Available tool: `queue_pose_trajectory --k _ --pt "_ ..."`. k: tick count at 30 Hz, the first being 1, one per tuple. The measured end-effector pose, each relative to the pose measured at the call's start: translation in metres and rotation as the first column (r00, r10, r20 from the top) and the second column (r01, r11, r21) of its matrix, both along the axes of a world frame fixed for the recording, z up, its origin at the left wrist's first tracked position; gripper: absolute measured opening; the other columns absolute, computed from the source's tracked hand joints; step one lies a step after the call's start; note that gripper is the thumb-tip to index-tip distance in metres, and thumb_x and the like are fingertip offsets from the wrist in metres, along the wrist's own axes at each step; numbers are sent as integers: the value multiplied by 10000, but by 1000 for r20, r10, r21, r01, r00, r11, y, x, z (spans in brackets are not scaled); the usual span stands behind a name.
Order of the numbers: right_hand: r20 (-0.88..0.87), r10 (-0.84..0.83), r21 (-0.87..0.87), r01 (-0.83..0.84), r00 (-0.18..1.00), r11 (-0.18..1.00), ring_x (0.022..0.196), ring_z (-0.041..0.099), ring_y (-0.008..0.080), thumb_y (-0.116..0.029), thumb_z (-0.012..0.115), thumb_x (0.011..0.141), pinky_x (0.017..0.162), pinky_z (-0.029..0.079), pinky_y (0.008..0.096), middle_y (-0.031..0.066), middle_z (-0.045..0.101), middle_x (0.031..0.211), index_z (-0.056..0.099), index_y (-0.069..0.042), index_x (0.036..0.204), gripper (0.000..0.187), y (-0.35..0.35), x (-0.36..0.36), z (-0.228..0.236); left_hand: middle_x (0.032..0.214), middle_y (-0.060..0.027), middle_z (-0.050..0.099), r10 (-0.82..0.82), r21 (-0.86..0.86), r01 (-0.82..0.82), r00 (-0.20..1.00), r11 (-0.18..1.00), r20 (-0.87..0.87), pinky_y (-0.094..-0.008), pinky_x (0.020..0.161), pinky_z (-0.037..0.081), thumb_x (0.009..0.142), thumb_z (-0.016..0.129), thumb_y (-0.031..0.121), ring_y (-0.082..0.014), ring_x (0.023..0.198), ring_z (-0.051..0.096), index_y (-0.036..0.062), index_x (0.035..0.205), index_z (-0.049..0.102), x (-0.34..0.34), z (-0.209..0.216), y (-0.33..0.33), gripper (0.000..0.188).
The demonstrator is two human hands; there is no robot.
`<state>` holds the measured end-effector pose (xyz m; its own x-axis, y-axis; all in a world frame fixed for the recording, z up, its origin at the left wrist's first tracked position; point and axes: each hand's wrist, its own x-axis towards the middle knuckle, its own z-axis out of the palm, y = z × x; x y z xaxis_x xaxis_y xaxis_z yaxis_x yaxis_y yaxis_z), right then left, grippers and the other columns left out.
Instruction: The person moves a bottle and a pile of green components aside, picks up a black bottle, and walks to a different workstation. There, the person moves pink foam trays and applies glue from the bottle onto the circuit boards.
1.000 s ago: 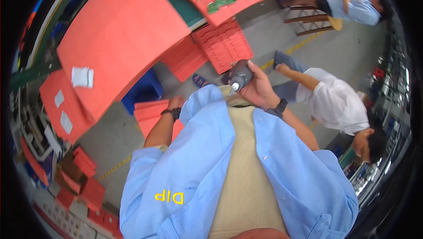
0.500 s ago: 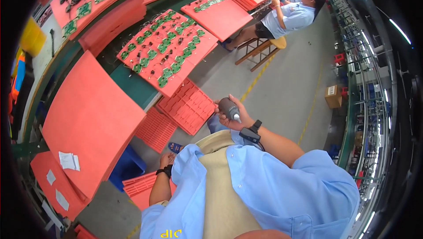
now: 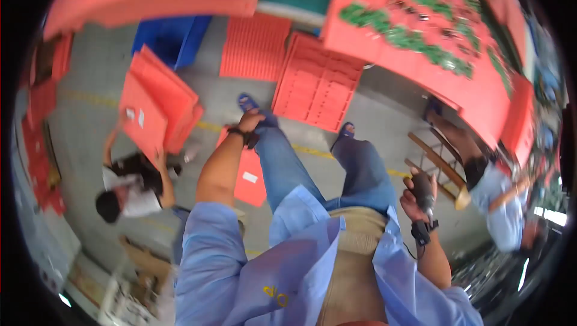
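In my right hand (image 3: 411,204) is a dark grey bottle (image 3: 424,189) with a pale nozzle, the fingers wrapped round it. This hand is at the right of my body, near a wooden stool (image 3: 442,163). My left hand (image 3: 251,121) is in front of me, over my jeans (image 3: 282,163) near the knee. Its fingers are blurred, and I cannot tell whether they touch the cloth. Below the left forearm, a flat red board (image 3: 249,184) with a white label lies low down, partly covered by the arm and leg.
At the left a person (image 3: 135,190) holds several red boards (image 3: 144,118). A blue bin (image 3: 171,37) and red ribbed trays (image 3: 318,82) stand on the floor ahead. Green circuit boards (image 3: 390,28) cover a red sheet on the bench. Another person (image 3: 502,196) is at the right.
My view has turned left and downward, bringing my legs and the person with red boards into sight. The bottle stays in my right hand, which now appears farther right.
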<state>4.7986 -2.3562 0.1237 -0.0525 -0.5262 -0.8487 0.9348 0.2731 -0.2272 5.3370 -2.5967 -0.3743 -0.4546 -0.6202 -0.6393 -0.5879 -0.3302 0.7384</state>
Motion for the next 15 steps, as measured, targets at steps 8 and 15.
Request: queue_pose_trajectory --k 8,15 --pt "147 144 -48 -138 979 989 469 498 189 -688 409 1021 457 425 316 97 553 885 592 -94 1315 688 46 -79 -288 1296 -242 635 382 -105 -380 793 919 475 -405 1002 523 680 943 435 -303 1216 621 -105 1364 485 -41 -270 134 984" --pt "10 290 -267 -277 957 923 508 516 194 -660 431 1028 512 470 315 98 550 923 588 -100 1354 666 -7 -139 -444 1385 -212 608 592 55 -595 804 802 63 -394 1060 508 691 955 323 -294 1278 601 -118 1457 418 -139 -335 117 1034"
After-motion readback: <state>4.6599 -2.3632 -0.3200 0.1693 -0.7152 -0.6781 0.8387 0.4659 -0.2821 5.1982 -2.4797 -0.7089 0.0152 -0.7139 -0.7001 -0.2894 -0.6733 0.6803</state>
